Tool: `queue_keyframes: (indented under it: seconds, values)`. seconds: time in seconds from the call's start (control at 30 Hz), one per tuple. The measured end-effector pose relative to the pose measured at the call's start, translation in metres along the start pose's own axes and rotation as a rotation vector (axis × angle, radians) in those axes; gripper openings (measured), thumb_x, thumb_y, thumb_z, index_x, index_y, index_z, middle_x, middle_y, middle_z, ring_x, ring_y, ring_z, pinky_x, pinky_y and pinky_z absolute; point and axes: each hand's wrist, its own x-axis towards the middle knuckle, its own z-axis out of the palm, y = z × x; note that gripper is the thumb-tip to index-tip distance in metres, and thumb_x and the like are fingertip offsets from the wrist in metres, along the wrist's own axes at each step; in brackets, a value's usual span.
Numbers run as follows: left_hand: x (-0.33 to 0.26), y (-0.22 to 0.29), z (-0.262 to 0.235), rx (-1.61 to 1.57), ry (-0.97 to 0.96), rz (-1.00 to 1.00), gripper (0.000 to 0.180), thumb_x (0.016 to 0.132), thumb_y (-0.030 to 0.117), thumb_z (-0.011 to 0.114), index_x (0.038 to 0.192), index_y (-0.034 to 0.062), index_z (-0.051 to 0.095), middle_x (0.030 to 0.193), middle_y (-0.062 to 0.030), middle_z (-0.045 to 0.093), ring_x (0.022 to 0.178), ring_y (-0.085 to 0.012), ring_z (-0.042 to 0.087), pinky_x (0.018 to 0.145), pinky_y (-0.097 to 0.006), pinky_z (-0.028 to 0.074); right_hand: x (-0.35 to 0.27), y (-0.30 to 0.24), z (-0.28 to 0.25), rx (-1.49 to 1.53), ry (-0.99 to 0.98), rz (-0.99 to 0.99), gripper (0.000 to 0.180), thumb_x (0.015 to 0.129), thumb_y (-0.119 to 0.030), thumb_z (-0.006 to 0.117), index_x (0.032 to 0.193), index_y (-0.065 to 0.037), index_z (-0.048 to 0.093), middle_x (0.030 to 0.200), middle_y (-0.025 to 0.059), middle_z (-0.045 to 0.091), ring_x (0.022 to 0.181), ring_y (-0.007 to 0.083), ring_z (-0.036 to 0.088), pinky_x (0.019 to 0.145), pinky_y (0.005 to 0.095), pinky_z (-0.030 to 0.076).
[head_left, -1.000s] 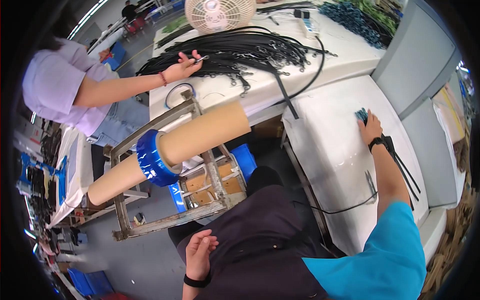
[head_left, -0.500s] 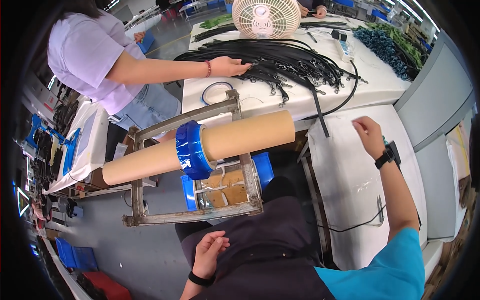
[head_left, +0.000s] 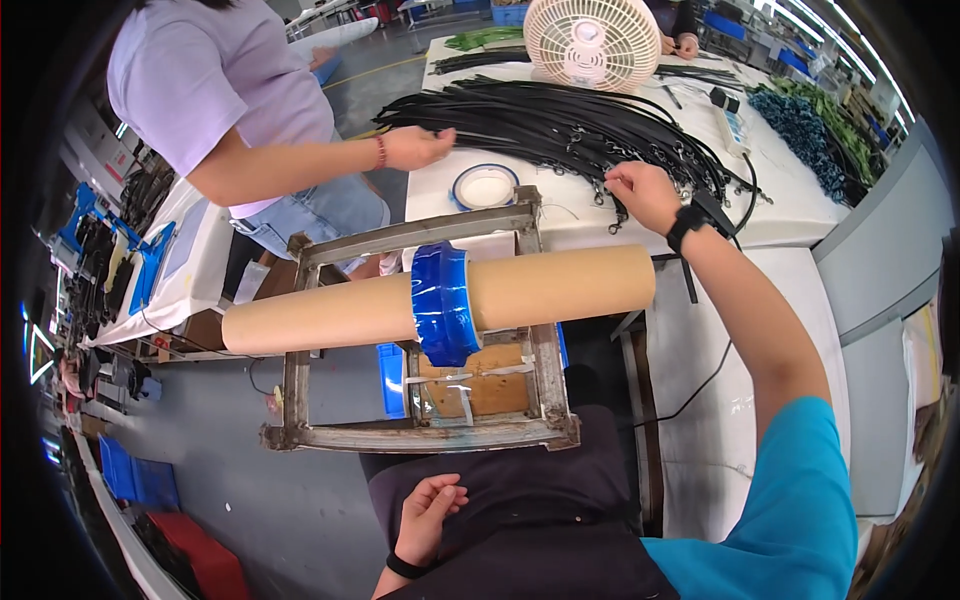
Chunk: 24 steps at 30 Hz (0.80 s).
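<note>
While your left hand (head_left: 430,515) hangs released, your right hand (head_left: 643,195) is at straps (head_left: 500,112) on the far table (head_left: 785,210); can't tell its grip.

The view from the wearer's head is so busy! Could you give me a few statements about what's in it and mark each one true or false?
1. The right hand is at the clip ends of the black straps. True.
2. The left hand is gripping the cardboard tube. False: it is in front of the dark clothing, apart from the tube.
3. A blue roll sits around the cardboard tube. True.
4. The fan stands on the floor. False: it stands on the white table.
5. A red bracelet circles the co-worker's wrist. True.
</note>
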Motion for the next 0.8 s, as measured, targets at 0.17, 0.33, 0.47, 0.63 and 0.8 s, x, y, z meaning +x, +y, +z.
queue_keyframes:
  seconds: [0.17,0.33,0.47,0.63,0.8]
  values:
    - [0.003,0.004,0.004,0.01,-0.026,-0.015,0.024,0.093,0.014,0.055,0.114,0.001,0.056,0.098,-0.008,0.065,0.087,-0.0122,0.061,0.076,-0.023,0.046,0.034,0.011,0.026,-0.26,-0.053,0.04,0.021,0.074,-0.013,0.062,0.092,-0.005,0.068,0.089,0.0181,0.066,0.087,0.0345,0.063,0.081,0.0429,0.049]
    - [0.0,0.003,-0.001,0.008,-0.015,-0.004,0.023,0.094,0.014,0.053,0.114,0.0023,0.056,0.098,-0.0076,0.064,0.087,-0.0131,0.06,0.076,-0.023,0.046,0.048,-0.021,0.012,-0.472,-0.014,0.096,0.016,0.077,-0.017,0.056,0.085,-0.006,0.066,0.081,0.0175,0.066,0.081,0.0358,0.063,0.075,0.0456,0.051]
    - [-0.003,0.004,-0.002,0.022,-0.027,-0.014,0.024,0.094,0.014,0.053,0.115,0.0022,0.055,0.099,-0.0071,0.063,0.088,-0.0125,0.06,0.077,-0.023,0.046,0.045,-0.033,-0.028,-0.55,0.199,0.051,0.018,0.085,-0.023,0.051,0.085,-0.009,0.063,0.077,0.0166,0.065,0.077,0.0356,0.063,0.068,0.0474,0.05]
    - [-0.005,0.003,-0.003,0.027,-0.057,0.028,0.024,0.094,0.013,0.053,0.115,0.0019,0.055,0.099,-0.0067,0.063,0.088,-0.0121,0.06,0.077,-0.023,0.046,0.049,-0.001,-0.111,0.02,0.694,0.002,0.025,0.092,-0.025,0.047,0.106,-0.009,0.061,0.081,0.0076,0.068,0.078,0.0236,0.066,0.071,0.0334,0.051]
    - [-0.01,-0.002,-0.005,0.033,-0.072,0.063,0.025,0.093,0.014,0.055,0.114,0.0007,0.055,0.098,-0.007,0.063,0.086,-0.0118,0.06,0.076,-0.023,0.046,0.025,-0.002,-0.245,1.038,0.74,-0.186,0.024,0.093,-0.017,0.05,0.112,-0.006,0.057,0.103,0.0071,0.066,0.094,0.0177,0.064,0.081,0.0267,0.05]
